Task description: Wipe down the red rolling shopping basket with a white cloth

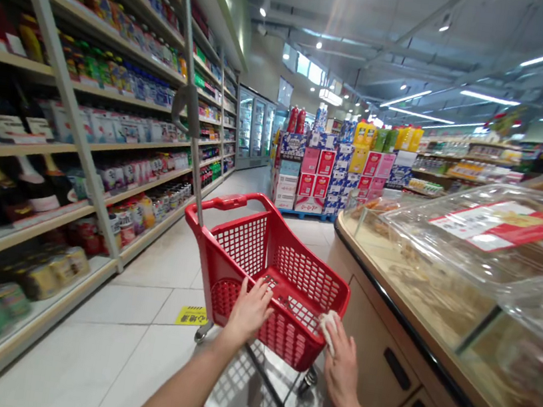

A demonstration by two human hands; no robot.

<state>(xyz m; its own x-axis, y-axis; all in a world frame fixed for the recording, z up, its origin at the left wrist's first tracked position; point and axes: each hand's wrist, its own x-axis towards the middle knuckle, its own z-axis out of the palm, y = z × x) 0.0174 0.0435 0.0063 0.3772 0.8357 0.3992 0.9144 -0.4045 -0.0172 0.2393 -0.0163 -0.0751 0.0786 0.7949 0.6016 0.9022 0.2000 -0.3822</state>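
Observation:
A red plastic shopping cart (291, 334) stands right in front of me, its basket with nothing in it and its handle on the far side. My left hand (251, 312) is on the cart's near rim, with the fingers hooked over the edge into the basket. At the basket's right corner, my right hand (341, 361) holds a white cloth (329, 327) against the red rim. The cloth is bunched under the fingers, so only part of it shows. A thin grey pole (191, 111) rises beside the cart's handle at the left.
Shelves (103, 139) of bottles and cans line the left side. A wooden counter (381, 320) with clear plastic covers (469, 272) stands close on the right. Stacked drink boxes (315, 183) are ahead. A yellow floor sticker (192, 315) lies left of the cart.

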